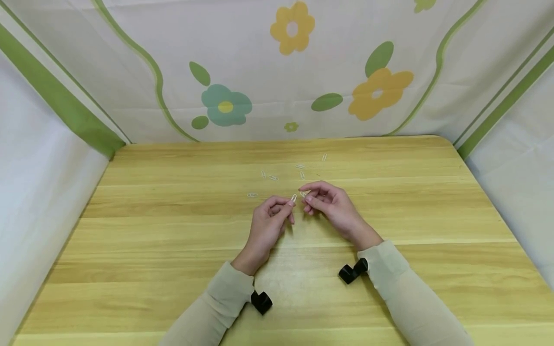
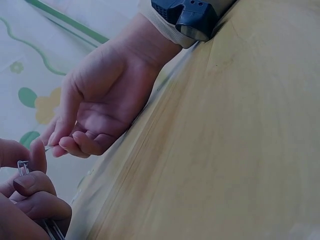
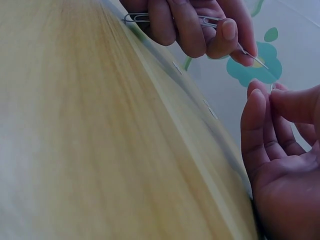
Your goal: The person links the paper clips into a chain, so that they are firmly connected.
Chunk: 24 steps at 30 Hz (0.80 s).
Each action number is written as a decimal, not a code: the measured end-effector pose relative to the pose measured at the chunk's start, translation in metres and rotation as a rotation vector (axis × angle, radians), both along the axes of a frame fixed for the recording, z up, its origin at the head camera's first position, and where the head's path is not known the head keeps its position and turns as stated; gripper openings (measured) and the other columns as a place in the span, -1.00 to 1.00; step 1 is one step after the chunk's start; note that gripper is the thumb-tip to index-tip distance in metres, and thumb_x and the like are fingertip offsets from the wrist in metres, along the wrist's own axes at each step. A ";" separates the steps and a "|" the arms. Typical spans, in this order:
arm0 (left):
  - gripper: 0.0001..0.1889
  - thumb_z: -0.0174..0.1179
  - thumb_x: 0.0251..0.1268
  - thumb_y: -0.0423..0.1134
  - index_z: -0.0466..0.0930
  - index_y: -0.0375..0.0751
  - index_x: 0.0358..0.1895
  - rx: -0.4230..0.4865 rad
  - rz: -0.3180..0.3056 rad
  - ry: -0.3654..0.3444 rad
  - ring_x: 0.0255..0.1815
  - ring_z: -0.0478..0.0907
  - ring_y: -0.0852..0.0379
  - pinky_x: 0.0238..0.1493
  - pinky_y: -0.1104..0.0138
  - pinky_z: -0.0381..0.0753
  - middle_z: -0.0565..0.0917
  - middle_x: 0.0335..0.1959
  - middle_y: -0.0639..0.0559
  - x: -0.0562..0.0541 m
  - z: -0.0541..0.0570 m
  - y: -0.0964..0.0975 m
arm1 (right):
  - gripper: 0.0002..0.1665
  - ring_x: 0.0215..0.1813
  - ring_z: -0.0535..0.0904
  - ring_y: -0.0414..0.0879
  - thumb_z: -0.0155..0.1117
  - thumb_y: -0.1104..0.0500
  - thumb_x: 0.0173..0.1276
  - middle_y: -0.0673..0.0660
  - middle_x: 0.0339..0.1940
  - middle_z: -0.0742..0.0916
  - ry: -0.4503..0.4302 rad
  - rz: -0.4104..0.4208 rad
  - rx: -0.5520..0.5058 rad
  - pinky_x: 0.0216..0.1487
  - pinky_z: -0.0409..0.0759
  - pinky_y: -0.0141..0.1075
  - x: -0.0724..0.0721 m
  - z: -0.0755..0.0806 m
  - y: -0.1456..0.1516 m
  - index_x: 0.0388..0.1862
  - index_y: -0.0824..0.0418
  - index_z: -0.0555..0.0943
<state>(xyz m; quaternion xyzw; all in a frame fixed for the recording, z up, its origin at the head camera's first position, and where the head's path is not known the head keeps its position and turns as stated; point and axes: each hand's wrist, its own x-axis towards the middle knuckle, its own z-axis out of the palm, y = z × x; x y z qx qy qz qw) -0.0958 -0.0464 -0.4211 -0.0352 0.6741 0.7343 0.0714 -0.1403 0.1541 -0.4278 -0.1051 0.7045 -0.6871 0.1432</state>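
Observation:
My left hand (image 1: 269,222) pinches a white paper clip (image 1: 294,197) upright between thumb and fingertip. More paper clip wire (image 3: 137,18) runs across the curled fingers of that hand in the right wrist view; I cannot tell how these clips are linked. Close by on the right, my right hand (image 1: 335,207) pinches another paper clip (image 1: 303,194), mostly covered by its fingers. A small gap separates the two hands. In the left wrist view, only a tip of the right hand's clip (image 2: 48,148) shows.
Several loose paper clips lie on the wooden table (image 1: 173,240) beyond the hands, among them one at the left (image 1: 252,195) and one at the far right (image 1: 324,157). A flowered cloth (image 1: 268,86) hangs behind the table's back edge.

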 end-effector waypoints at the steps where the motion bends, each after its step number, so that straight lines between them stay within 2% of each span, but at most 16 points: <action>1: -0.79 0.25 0.63 -0.20 0.69 -0.30 0.02 0.002 0.000 0.000 -0.68 0.25 0.26 -0.63 0.46 0.22 0.66 -0.51 0.11 0.000 0.000 0.000 | -0.58 -0.20 0.73 -0.14 0.21 0.35 0.63 0.19 -0.11 0.71 0.000 0.005 0.000 -0.11 0.77 -0.31 0.000 0.000 0.000 0.40 0.26 0.61; 6: -0.80 0.25 0.63 -0.20 0.69 -0.29 0.03 0.003 0.004 -0.004 -0.70 0.24 0.26 -0.64 0.46 0.21 0.66 -0.51 0.10 0.000 0.001 -0.001 | -0.60 -0.22 0.72 -0.14 0.20 0.32 0.66 0.28 -0.10 0.72 0.008 0.032 0.003 -0.11 0.77 -0.31 -0.001 0.000 0.000 0.40 0.30 0.63; 12: -0.79 0.25 0.63 -0.21 0.69 -0.31 0.03 0.007 0.003 -0.003 -0.70 0.23 0.26 -0.65 0.46 0.20 0.66 -0.51 0.11 -0.001 0.001 -0.001 | -0.63 -0.22 0.72 -0.15 0.18 0.32 0.66 0.21 -0.12 0.71 -0.021 0.033 -0.038 -0.13 0.74 -0.32 -0.002 0.001 0.000 0.34 0.40 0.60; 20: -0.76 0.25 0.63 -0.19 0.69 -0.34 0.05 0.008 0.001 -0.006 -0.71 0.22 0.27 -0.66 0.45 0.20 0.66 -0.52 0.11 -0.002 -0.003 -0.001 | -0.52 -0.19 0.68 -0.10 0.12 0.29 0.70 0.20 -0.08 0.66 -0.043 0.065 -0.061 -0.09 0.73 -0.29 -0.004 0.000 0.002 0.52 0.25 0.52; 24: -0.77 0.25 0.63 -0.20 0.70 -0.33 0.05 0.006 0.006 -0.007 -0.72 0.22 0.27 -0.67 0.46 0.19 0.67 -0.52 0.11 -0.003 -0.003 -0.001 | -0.57 -0.18 0.67 -0.10 0.06 0.26 0.73 0.20 -0.08 0.63 -0.055 0.073 -0.081 -0.08 0.71 -0.29 -0.005 0.000 0.002 0.47 0.29 0.55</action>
